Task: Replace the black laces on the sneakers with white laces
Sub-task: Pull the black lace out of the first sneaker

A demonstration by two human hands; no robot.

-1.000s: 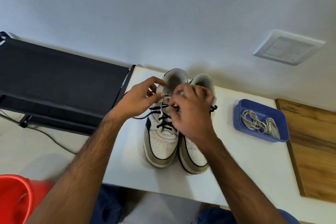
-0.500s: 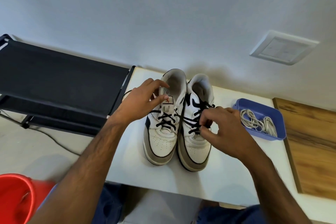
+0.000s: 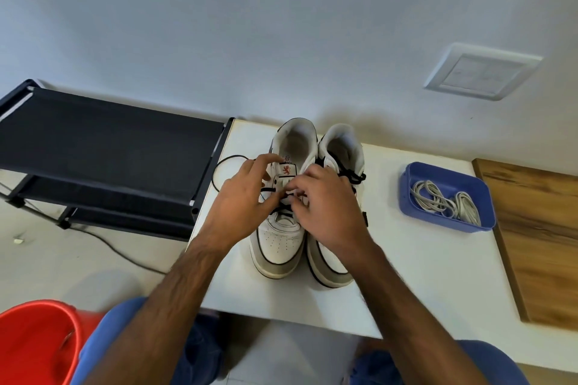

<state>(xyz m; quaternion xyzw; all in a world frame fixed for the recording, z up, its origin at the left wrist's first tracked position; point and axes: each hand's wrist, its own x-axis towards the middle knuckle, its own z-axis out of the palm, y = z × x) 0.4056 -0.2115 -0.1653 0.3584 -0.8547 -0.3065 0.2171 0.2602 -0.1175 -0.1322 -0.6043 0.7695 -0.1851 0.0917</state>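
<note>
Under both hands (image 3: 325, 209): left sneaker's black lace (image 3: 283, 208).

We have one view only — a wide-angle camera on the person's head, looking forward and steeply down. It sits close over the white tabletop (image 3: 406, 259), with both forearms entering from the bottom edge and the knees below. The wall (image 3: 281, 25) fills the upper half, its lines bowed by the lens — no second view shares the scene.
</note>
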